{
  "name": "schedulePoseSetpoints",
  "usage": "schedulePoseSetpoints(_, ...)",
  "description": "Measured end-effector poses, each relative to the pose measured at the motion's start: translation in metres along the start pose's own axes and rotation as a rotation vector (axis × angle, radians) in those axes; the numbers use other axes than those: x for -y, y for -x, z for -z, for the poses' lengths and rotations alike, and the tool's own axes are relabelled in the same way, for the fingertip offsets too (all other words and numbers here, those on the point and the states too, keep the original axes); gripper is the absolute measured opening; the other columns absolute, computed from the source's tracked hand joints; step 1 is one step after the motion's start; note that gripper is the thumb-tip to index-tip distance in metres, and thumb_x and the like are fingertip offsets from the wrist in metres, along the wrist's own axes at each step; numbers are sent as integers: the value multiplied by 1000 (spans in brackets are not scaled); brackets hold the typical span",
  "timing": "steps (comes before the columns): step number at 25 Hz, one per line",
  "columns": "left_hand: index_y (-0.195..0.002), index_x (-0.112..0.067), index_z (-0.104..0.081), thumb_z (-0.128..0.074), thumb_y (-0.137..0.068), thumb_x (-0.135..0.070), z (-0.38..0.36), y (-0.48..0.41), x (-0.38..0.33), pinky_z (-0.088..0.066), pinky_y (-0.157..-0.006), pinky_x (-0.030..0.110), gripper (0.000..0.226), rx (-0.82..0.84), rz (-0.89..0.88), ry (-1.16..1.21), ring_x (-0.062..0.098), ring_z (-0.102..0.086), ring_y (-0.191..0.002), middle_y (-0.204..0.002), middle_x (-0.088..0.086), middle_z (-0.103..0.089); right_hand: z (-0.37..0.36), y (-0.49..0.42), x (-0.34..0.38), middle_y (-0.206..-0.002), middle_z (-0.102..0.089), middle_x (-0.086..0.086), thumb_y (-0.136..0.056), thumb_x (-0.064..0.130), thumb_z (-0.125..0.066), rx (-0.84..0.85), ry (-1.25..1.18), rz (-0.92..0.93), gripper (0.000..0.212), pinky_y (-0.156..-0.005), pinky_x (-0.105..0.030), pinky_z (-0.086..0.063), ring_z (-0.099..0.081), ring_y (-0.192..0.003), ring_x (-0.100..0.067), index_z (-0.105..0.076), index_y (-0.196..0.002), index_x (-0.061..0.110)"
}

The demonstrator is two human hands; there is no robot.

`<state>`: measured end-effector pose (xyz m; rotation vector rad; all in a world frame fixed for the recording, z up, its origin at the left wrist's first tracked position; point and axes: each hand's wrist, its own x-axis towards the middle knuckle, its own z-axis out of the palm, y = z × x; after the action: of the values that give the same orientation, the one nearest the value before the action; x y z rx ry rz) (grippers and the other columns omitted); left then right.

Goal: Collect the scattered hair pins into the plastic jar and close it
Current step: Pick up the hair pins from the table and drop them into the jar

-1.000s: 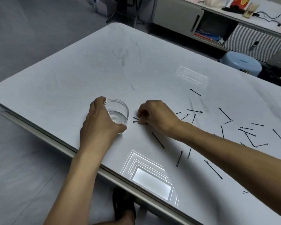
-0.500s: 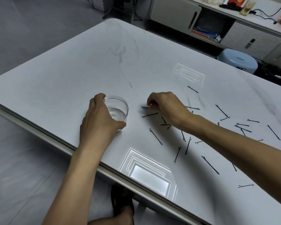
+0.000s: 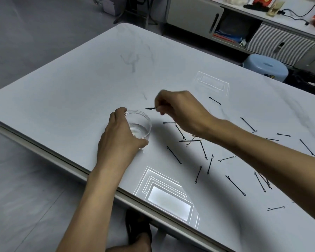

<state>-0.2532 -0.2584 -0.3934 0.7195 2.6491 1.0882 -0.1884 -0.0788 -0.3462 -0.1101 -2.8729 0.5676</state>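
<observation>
— Where's the jar?

— My left hand (image 3: 117, 142) wraps its fingers around the clear round plastic jar (image 3: 139, 124), standing open on the pale marbled table (image 3: 80, 84).

— And your right?

— My right hand (image 3: 182, 111) pinches a thin black hair pin (image 3: 151, 108) above the tabletop, beside the jar's rim. More black pins (image 3: 204, 150) lie scattered to the right.

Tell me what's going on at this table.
A person is gathering hair pins into a clear plastic jar. The left hand grips the open jar on the white table, while the right hand holds a pinched hair pin in the air just beyond the jar's rim. Many scattered pins lie to the right. No lid is visible.
</observation>
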Motion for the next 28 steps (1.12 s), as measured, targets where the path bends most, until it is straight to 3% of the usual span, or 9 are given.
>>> schedulePoseSetpoints(4, -139, -20, -33, -85, -60, -30, -3, 0, -5, -36, -78, 27, 95, 2, -43, -8, 24, -49, -118, -141, -2, -42, 3, -14, 25, -83, -64, 7, -85, 11, -66, 188, 26, 154, 7, -65, -14, -42, -53, -69, -3, -69, -91, 15)
schedulePoseSetpoints(7, -139, -19, -33, -84, -61, -29, -2, -2, -1, -33, -80, 26, 94, -10, -29, -6, 25, -48, -120, -142, -2, -41, 10, -7, -7, -91, -69, 0, -87, 10, -66, 13, -95, -120, 10, -71, -12, -41, -59, -79, -10, -72, -94, 11)
schedulePoseSetpoints(9, -139, -19, -33, -83, -61, -27, -2, -2, -1, -33, -80, 27, 93, 0, -19, 0, 26, -47, -120, -142, -2, -41, 8, 6, -34, -97, -69, -4, -88, 19, -67, 88, 13, -343, 16, -75, -21, -42, -61, -87, -16, -71, -101, 11)
schedulePoseSetpoints(11, -139, -19, -33, -83, -61, -27, -4, -2, -3, -34, -80, 28, 93, 15, -20, -5, 26, -47, -120, -142, -2, -40, -5, 20, -49, -102, -63, -3, -85, 29, -72, 197, 61, -436, 29, -76, -22, -41, -57, -88, -15, -68, -108, 13)
schedulePoseSetpoints(15, -140, -20, -32, -84, -61, -28, -6, -2, -5, -33, -80, 28, 94, 21, -19, -15, 26, -48, -120, -142, -3, -40, -20, 30, -52, -95, -57, 3, -77, 25, -79, 149, -57, -403, 32, -73, -19, -39, -55, -84, -13, -67, -105, 15)
schedulePoseSetpoints(19, -140, -20, -32, -84, -61, -28, -6, -1, -6, -33, -80, 28, 94, 22, -16, -16, 26, -48, -120, -142, -3, -41, -24, 34, -57, -81, -62, 6, -81, 6, -70, 100, -26, -446, 13, -65, -22, -41, -60, -81, -17, -69, -91, 15)
schedulePoseSetpoints(21, -140, -20, -32, -84, -61, -28, -8, -1, -7, -33, -79, 28, 95, 24, -18, -15, 26, -48, -120, -142, -3, -40, -27, 34, -57, -81, -66, 3, -84, 4, -63, 101, 62, -448, 13, -64, -25, -42, -60, -80, -20, -69, -88, 14)
schedulePoseSetpoints(25, -140, -20, -32, -84, -61, -29, -9, -1, -7, -32, -80, 27, 95, 22, -24, -12, 26, -47, -121, -142, -2, -41, -27, 34, -50, -100, -63, -12, -92, 2, -51, 185, 299, -317, 15, -77, -40, -49, -57, -92, -31, -62, -101, 6)
schedulePoseSetpoints(28, -140, -20, -32, -84, -61, -29, -8, -2, -7, -33, -80, 28, 95, 25, -27, -11, 26, -47, -121, -142, -2, -41, -18, 45, -39, -87, -60, -8, -85, -6, -47, 156, 300, -231, 17, -66, -39, -47, -55, -77, -31, -52, -94, 8)
